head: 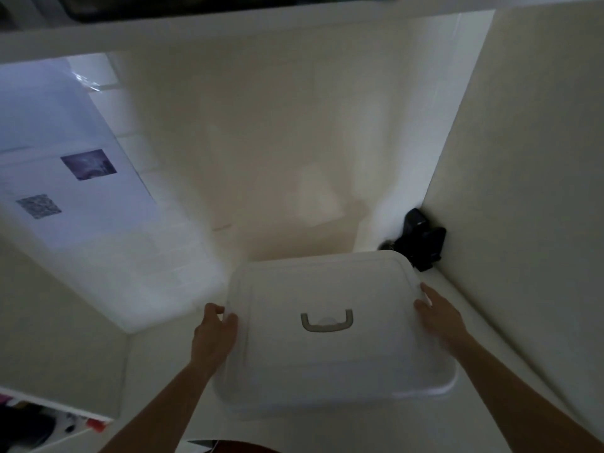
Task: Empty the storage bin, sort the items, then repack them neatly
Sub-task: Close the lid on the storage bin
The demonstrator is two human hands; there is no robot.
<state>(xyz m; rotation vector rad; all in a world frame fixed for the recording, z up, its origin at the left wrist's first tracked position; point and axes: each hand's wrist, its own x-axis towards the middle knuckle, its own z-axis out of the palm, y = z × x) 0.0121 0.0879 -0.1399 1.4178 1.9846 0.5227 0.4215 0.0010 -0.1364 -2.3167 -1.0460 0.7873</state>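
Right now both my hands are on the white storage bin (pixel 333 335), which sits low in the centre of the frame inside a pale, dim alcove. Its lid is on, and a grey U-shaped handle (pixel 327 321) lies flat in the middle of the lid. My left hand (pixel 214 335) is at the bin's left edge, fingers curled round the lid's rim with the thumb on top, so it grips the bin. My right hand (pixel 439 317) lies along the right edge, fingers fairly straight and pressed against the rim; whether the fingertips hook under the rim I cannot tell, as the picture is soft there. Both forearms come up from the bottom corners of the frame.

Just past the bin's far right corner, against the right-hand wall (pixel 523 158), sits a black object (pixel 421 238) that is too dark to name. At the upper left of the frame hangs a pale sheet of paper (pixel 65 152) with two small dark printed squares on it. At the lower left corner a shelf (pixel 49 420) shows a few blurred items, one with a red tip
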